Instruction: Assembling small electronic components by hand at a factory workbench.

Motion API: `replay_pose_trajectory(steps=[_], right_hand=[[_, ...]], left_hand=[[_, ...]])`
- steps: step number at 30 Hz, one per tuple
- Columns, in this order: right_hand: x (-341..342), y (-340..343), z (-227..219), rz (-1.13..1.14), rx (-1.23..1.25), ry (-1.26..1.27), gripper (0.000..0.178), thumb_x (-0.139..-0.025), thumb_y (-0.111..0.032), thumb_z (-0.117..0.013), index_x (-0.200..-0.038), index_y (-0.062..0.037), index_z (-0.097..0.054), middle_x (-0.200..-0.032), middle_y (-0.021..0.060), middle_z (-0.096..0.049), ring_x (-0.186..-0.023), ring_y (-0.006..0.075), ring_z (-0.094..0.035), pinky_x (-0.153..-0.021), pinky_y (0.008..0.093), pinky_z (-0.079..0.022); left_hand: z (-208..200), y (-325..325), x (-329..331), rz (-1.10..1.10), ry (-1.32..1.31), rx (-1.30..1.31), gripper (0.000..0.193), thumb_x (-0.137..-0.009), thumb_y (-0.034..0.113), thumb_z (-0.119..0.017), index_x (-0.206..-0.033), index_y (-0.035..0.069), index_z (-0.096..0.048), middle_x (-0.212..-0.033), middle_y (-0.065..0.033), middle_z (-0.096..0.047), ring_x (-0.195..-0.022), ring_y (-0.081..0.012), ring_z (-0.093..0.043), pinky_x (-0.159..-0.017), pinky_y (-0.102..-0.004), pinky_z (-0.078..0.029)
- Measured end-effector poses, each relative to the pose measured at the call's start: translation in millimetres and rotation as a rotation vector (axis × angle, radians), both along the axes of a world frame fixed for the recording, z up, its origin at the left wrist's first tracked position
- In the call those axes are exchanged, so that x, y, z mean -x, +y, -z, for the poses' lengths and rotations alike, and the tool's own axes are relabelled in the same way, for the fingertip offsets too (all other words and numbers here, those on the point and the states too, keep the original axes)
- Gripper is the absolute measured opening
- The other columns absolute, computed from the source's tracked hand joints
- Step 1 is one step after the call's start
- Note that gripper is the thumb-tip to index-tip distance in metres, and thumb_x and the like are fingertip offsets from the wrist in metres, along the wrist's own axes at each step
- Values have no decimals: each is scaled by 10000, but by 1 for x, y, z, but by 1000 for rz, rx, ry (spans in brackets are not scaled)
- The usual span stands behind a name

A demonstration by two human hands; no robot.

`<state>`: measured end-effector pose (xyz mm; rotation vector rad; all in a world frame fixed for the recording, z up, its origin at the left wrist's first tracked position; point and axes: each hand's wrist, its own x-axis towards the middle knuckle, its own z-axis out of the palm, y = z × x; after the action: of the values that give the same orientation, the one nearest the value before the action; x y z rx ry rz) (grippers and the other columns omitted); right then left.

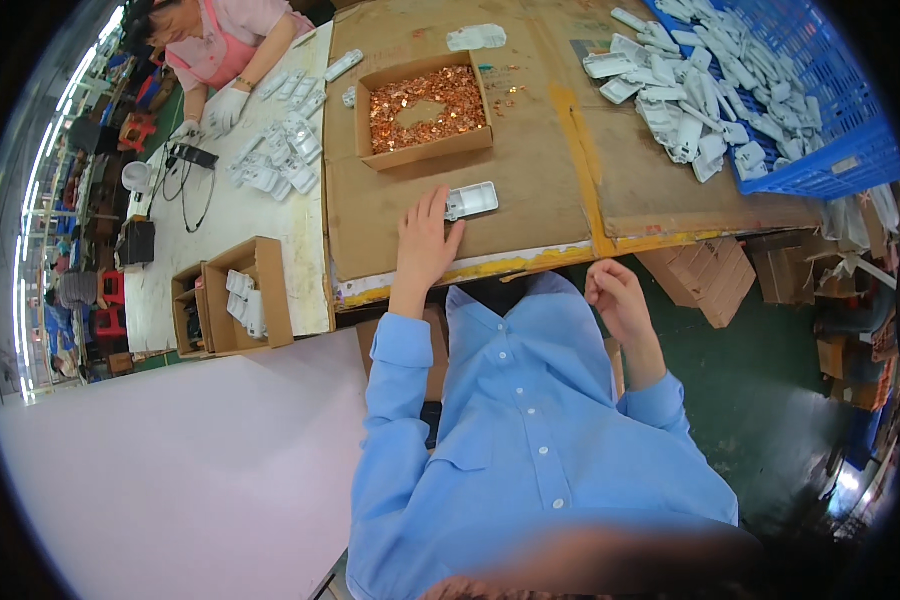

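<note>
My left hand (428,243) rests on the cardboard-covered table, with its fingers and thumb around the left end of a white plastic casing (474,200). The casing lies with its hollow side up, and its left end is partly hidden by the fingers. Off the table's front edge, to the right, my right hand (620,297) is raised with its fingers curled and pinched together. Whether anything small is between them cannot be made out. Just beyond the casing stands an open cardboard box (427,153) holding many small copper-coloured metal pieces (448,88).
A blue plastic crate (835,165) at the far right spills white casings (670,110) onto the cardboard. On the left-hand white table lie more casings (285,150), a smaller carton (275,290) and a black cable (183,190). A gloved co-worker's hand (225,110) is at the far left.
</note>
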<state>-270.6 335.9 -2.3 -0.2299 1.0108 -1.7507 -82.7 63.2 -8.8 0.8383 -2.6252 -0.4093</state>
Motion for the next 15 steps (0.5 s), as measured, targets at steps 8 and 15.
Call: replay_pose_trajectory(steps=[8,15], right_hand=[[-24,35,10,39,50,-111,158,-913,-54,-628,-1050,13,-670,-869,64,-661,-748,134,-616,-691,247,-511],[-24,25,-4,-52,117,-25,185,-907,-13,-632,-1081,25,-680,-900,97,-688,-787,152,-645,-711,273,-534]], left_hand=[[-13,-4,1,18,111,-202,614,-786,266,-769,-1311,44,-540,-1201,-148,-621,-1127,-347,-548,-984,-437,-437],[-13,-4,6,67,130,-130,603,-758,266,-785,-1272,35,-570,-1179,-149,-630,-1099,-342,-561,-962,-444,-450]])
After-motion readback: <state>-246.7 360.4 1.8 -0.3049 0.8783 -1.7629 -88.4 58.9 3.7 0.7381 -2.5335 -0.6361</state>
